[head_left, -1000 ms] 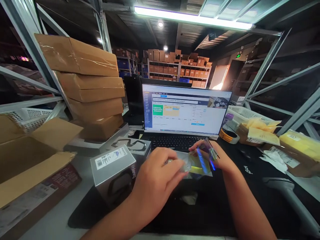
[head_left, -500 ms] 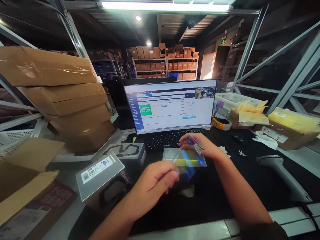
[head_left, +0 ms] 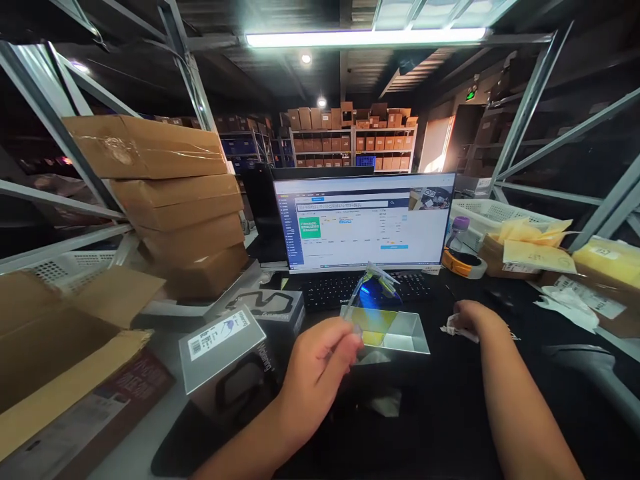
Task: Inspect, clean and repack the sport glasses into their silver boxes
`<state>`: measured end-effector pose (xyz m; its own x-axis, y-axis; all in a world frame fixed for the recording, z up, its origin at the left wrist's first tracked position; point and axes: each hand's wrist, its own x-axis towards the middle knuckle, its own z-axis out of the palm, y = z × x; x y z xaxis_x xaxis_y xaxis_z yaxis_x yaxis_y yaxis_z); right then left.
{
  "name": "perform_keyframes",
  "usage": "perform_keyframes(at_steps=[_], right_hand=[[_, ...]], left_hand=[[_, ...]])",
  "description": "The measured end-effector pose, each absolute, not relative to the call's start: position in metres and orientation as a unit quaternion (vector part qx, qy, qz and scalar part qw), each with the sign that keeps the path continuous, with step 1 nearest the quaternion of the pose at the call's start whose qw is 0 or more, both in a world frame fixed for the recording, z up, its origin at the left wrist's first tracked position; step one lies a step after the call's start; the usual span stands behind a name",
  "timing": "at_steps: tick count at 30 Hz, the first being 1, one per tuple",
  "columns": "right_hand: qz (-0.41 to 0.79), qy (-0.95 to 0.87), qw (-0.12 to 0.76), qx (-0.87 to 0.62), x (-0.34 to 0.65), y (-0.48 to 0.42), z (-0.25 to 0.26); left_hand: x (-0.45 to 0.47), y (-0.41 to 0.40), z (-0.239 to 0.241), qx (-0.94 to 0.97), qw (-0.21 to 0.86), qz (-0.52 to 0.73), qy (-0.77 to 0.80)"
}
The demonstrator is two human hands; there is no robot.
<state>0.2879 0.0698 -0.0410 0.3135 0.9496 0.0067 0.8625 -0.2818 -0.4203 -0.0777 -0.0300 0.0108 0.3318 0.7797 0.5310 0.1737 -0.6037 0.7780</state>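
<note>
My left hand (head_left: pixel 325 360) is closed, pinching one end of a pair of clear glasses (head_left: pixel 373 293) with a bright blue reflection on the lens. The glasses are raised above an open silver-grey box (head_left: pixel 417 333), whose inside looks partly yellow. Over to the right, my right hand (head_left: pixel 475 319) reaches down with its fingers closed on a crumpled white tissue (head_left: pixel 451 328) on the black mat. Two grey product boxes stand left of my left hand: a labelled one (head_left: pixel 223 347) in front and another (head_left: pixel 270 303) behind it.
Behind the keyboard (head_left: pixel 330 291) stands a lit monitor (head_left: pixel 350 233). A barcode scanner (head_left: pixel 585 360) and a tape roll (head_left: pixel 465 265) are on the right. Stacked cartons (head_left: pixel 175 207) and an open carton (head_left: pixel 65 367) occupy the left side.
My right hand has let go of the glasses and moved right, down to the tissue. My left hand still holds the glasses. The view has shifted, so the scene sits lower and further right.
</note>
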Motion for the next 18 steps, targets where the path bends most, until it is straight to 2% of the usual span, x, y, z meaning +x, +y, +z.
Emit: perform_keyframes(at_steps=[3, 6, 9, 11, 12, 15, 18], right_hand=[[0.157, -0.579, 0.152, -0.785, 0.288, 0.077, -0.036], [0.153, -0.604, 0.168, -0.764, 0.286, 0.072, -0.012], [0.066, -0.66, 0.301, -0.685, 0.261, 0.041, 0.02], [-0.04, -0.693, 0.484, -0.534, 0.226, 0.009, 0.035], [-0.076, -0.7, 0.538, -0.465, 0.205, -0.008, 0.039], [-0.148, -0.727, 0.574, -0.348, 0.144, -0.043, 0.037], [-0.198, -0.762, 0.554, -0.272, 0.103, -0.049, 0.026]], left_hand=[[-0.077, -0.032, 0.009, 0.765, 0.251, 0.503, 0.315], [-0.077, -0.033, 0.007, 0.766, 0.217, 0.514, 0.318], [-0.078, -0.034, 0.003, 0.756, 0.204, 0.527, 0.331], [-0.077, -0.034, 0.002, 0.745, 0.202, 0.535, 0.344], [-0.077, -0.035, 0.001, 0.74, 0.201, 0.537, 0.35], [-0.075, -0.035, 0.001, 0.735, 0.189, 0.54, 0.363], [-0.074, -0.035, 0.002, 0.737, 0.173, 0.543, 0.364]])
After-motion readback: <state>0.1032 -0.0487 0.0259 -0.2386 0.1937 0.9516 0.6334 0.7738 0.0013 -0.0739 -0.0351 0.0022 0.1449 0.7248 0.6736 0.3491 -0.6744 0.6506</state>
